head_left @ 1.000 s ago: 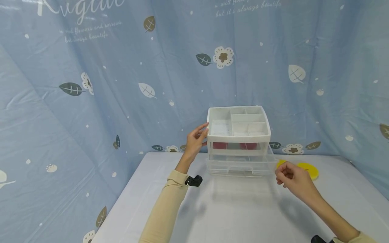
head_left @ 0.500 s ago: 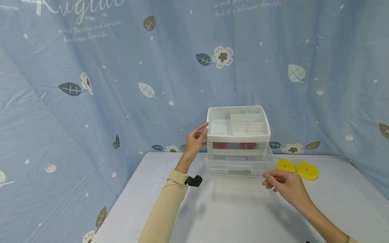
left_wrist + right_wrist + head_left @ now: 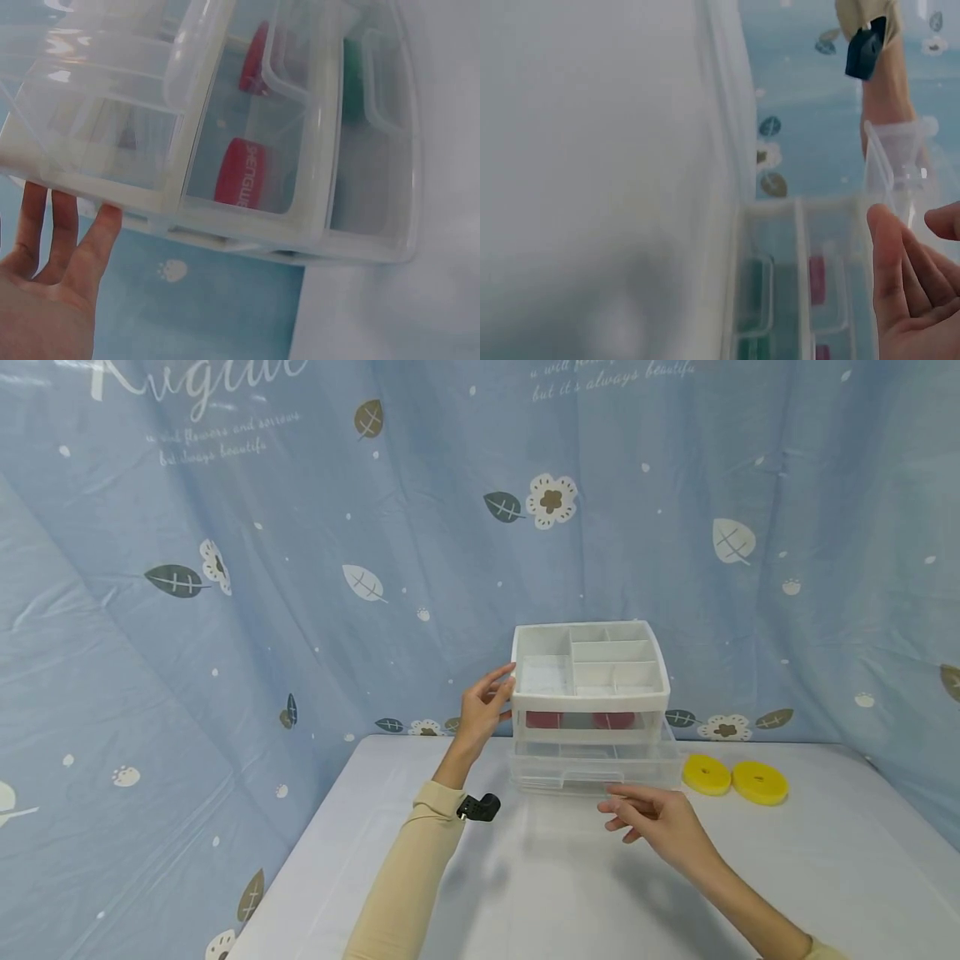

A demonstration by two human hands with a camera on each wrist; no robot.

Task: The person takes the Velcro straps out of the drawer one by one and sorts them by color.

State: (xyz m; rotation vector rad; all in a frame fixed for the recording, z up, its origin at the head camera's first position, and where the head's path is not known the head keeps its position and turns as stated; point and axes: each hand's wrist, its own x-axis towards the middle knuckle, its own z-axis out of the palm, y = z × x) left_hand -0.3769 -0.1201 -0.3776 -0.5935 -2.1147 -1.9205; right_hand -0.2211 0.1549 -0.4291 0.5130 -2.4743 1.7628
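A white plastic drawer organizer (image 3: 592,702) stands at the back of the table, with a divided tray on top. Its middle drawer holds red round things (image 3: 241,174), one lettered. Below it, the clear bottom drawer (image 3: 540,771) reaches further forward in the head view; something green (image 3: 352,79) shows through it. My left hand (image 3: 478,714) rests straight fingertips against the organizer's left side near the tray. In front of the bottom drawer's handle, my right hand (image 3: 660,827) hovers with fingers loosely bent and nothing between thumb and fingers.
Two yellow discs (image 3: 759,782) with small centre holes lie side by side to the right of the organizer. A blue patterned curtain (image 3: 442,527) hangs behind the white-covered table (image 3: 525,893). A black wrist camera (image 3: 480,807) sits on my left wrist.
My right hand has moved left from beside the yellow discs to the front of the bottom drawer, uncovering both discs. The left hand and the organizer have stayed in place.
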